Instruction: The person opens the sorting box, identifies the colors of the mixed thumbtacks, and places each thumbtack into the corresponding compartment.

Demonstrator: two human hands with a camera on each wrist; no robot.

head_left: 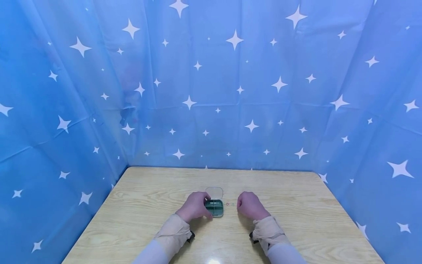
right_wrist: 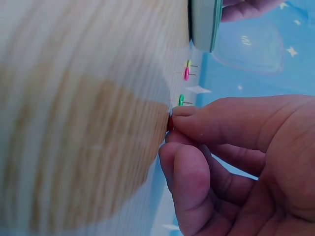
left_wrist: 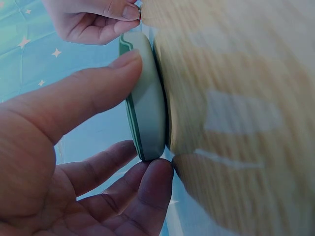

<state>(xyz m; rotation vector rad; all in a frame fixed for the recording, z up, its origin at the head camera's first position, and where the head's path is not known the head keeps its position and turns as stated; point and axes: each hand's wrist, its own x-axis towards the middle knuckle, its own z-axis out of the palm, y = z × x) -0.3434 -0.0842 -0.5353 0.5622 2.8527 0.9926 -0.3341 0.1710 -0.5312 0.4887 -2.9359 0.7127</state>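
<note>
My right hand [head_left: 250, 206] has room to slide outward over the bare surface [head_left: 313, 209] on its right. Inward, the small coloured pieces [right_wrist: 186, 73] lie between it and the green box [left_wrist: 147, 98]. My left hand [head_left: 194, 206] wraps the box's left side, barring that approach; the clear lid [head_left: 214, 192] takes up room behind, and a curtain [head_left: 224, 121] bounds the far edge.
</note>
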